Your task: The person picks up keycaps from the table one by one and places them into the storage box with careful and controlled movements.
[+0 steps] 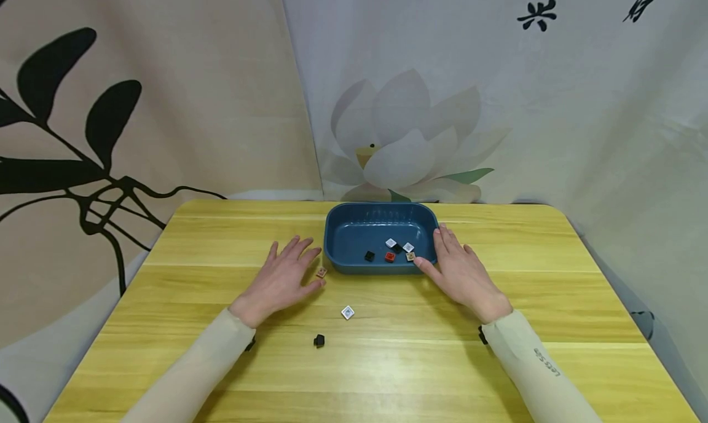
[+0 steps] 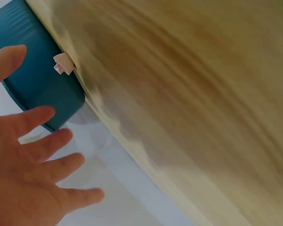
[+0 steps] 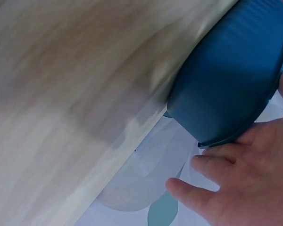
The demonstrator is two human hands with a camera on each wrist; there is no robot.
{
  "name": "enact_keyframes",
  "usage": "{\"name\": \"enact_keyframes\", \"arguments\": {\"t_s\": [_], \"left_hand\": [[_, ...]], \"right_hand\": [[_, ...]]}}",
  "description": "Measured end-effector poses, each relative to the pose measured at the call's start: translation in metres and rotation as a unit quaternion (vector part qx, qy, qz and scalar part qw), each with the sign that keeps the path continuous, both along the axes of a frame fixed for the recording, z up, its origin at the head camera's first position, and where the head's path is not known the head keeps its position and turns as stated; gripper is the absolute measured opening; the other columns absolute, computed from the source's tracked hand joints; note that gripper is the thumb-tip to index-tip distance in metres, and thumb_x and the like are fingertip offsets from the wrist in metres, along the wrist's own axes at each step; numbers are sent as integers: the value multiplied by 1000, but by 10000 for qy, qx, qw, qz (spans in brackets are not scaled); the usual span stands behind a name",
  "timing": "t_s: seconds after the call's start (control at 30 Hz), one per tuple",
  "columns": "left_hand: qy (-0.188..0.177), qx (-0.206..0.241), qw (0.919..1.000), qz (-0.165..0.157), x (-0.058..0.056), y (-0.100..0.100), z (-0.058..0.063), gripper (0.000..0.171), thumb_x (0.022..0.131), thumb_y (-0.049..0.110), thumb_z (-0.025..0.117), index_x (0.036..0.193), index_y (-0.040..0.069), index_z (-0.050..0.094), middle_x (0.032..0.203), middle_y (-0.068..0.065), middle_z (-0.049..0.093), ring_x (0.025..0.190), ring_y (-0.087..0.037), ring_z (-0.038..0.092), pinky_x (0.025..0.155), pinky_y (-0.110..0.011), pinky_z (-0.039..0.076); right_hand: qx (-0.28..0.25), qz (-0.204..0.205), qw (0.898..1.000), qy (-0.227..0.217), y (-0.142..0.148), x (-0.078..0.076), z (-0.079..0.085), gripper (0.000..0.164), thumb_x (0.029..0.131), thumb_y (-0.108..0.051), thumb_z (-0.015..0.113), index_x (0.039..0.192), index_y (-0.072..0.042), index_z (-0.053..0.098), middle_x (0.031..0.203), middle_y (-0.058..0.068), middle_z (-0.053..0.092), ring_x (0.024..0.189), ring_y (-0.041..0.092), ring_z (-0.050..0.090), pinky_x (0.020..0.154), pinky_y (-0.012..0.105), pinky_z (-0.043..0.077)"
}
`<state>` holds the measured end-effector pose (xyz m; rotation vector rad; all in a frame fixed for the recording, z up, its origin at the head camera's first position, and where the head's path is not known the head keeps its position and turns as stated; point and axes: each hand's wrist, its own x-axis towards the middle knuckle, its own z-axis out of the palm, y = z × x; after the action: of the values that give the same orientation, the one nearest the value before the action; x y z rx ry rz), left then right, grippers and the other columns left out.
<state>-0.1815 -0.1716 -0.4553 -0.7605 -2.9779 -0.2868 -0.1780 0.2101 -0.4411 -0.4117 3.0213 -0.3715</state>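
A lotus-printed curtain hangs behind the wooden surface. At the surface's twelve o'clock sits the blue tray, with small pieces inside. The right hand, fingers straight, touches its rim at four o'clock. At eight, the left hand spreads wide, holding nothing, near a pinkish piece. Toward seven lie a white piece and a black piece.
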Motion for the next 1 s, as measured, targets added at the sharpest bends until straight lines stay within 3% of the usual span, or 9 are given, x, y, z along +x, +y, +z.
{"name": "enact_keyframes", "arguments": {"t_s": [0.27,0.43,0.63,0.8,1.0], "left_hand": [[-347,-84,9988,-350,1,4,-1,58,96,46,71,139,7,64,153,-18,51,144,-43,42,114,-68,32],[-311,75,9954,-905,0,4,-1,42,95,34,76,128,10,71,137,-14,64,130,-34,58,109,-57,44],[-224,268,9883,-1486,0,4,-2,32,95,21,77,124,9,74,127,-9,68,118,-27,64,104,-47,51],[2,288,9851,-1696,-1,3,-4,28,93,11,78,121,8,75,122,-7,69,110,-24,66,97,-43,55],[185,234,9847,-1719,-2,3,-6,26,91,6,79,117,10,77,117,-5,69,104,-23,68,89,-41,57]], "right_hand": [[13,6,10000,14,0,0,-2,95,105,-67,35,161,8,17,170,25,12,156,41,17,119,65,24],[9,-1,10000,39,-1,0,-2,95,105,-66,36,161,8,18,170,25,13,156,41,19,118,66,25],[-1,15,10000,58,0,0,-3,95,105,-66,36,161,8,19,170,25,13,155,41,19,118,66,26],[-15,29,10000,75,0,-1,-2,95,105,-67,36,161,8,19,170,25,14,155,41,20,118,66,26],[-26,29,10000,67,0,0,-2,94,106,-65,37,161,8,19,169,25,14,156,41,19,118,66,26]]}}
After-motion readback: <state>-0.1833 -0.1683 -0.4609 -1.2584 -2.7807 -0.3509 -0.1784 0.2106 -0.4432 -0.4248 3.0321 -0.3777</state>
